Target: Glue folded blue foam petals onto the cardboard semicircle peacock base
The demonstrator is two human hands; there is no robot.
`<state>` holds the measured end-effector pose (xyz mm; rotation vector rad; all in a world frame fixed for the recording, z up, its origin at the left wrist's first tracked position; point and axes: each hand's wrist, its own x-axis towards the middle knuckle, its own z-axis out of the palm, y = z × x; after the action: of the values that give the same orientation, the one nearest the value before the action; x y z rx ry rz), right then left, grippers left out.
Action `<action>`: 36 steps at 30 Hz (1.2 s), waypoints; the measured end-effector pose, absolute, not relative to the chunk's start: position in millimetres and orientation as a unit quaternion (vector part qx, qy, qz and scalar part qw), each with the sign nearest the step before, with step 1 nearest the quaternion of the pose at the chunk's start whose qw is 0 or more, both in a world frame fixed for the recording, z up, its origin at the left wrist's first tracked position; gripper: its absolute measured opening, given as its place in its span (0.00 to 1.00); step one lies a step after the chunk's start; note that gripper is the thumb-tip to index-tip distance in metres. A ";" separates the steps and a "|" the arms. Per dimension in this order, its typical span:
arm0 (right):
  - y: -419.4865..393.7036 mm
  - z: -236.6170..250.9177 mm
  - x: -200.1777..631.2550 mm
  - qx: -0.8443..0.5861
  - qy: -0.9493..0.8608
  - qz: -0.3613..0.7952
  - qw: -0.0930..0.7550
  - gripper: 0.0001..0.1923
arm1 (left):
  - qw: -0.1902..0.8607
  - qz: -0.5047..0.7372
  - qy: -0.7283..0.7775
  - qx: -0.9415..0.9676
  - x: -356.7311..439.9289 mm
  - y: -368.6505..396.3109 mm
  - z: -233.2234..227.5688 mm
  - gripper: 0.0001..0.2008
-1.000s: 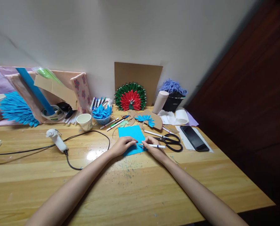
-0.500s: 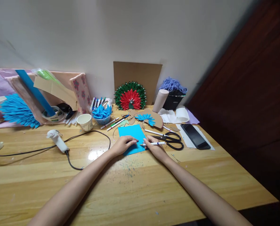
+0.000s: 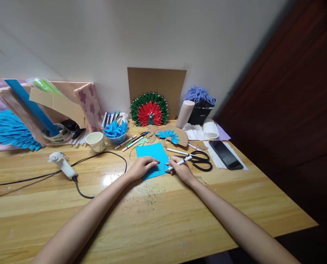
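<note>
A blue paper sheet [image 3: 152,152] lies flat on the wooden table [image 3: 152,220]. My left hand [image 3: 141,167] presses down on its near left part, fingers spread flat. My right hand [image 3: 180,168] grips a white marker pen [image 3: 183,161] whose tip touches the sheet's right edge, with the pen's back end tilted up and to the right. Black scissors [image 3: 200,161] lie just right of my right hand, beside another white pen [image 3: 177,151].
A glue gun [image 3: 61,165] with its black cord [image 3: 102,156] lies at the left. A paper cup [image 3: 95,141], a bowl of blue paper pieces [image 3: 116,131], markers [image 3: 113,118], a red-green paper peacock [image 3: 149,112], a phone [image 3: 225,154] and purple yarn [image 3: 199,96] line the back.
The pen in my right hand has swung from lying level to pointing up and to the right. The view has shifted slightly; my left hand stays on the sheet.
</note>
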<state>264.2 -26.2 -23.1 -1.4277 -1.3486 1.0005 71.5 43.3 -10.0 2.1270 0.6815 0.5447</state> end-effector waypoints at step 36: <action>-45.5 -0.3 248.9 -0.516 -0.653 0.327 0.448 0.06 | 0.389 0.280 0.357 0.802 70.4 41.1 -12.3 0.20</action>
<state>248.9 -45.5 -0.3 -1.2769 -1.6173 0.8084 70.4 41.1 -12.3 2.0395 0.9074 0.7126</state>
